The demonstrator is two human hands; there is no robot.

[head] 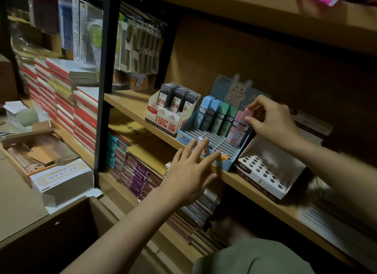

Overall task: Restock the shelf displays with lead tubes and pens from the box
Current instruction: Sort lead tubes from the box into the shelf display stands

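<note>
A blue rabbit display tray [214, 140] with a slotted grid stands on the wooden shelf [130, 105]. Blue and green lead tubes [217, 115] fill its back row. My right hand [271, 120] pinches a pink lead tube [247, 113] at the tray's back right, over other pink tubes. My left hand [189, 167] rests on the tray's front edge, its fingers spread around a pale tube [202, 143]; the grip itself is blurred. A white display box [171, 112] to the left holds black 0.7 lead tubes.
A white display with round holes [267, 171] sits right of the tray. An open cardboard box [61, 233] stands at lower left, small cartons [61, 179] beside it. Stacked notebooks [67, 102] fill the left shelf. Books [138, 171] lie on the shelf below.
</note>
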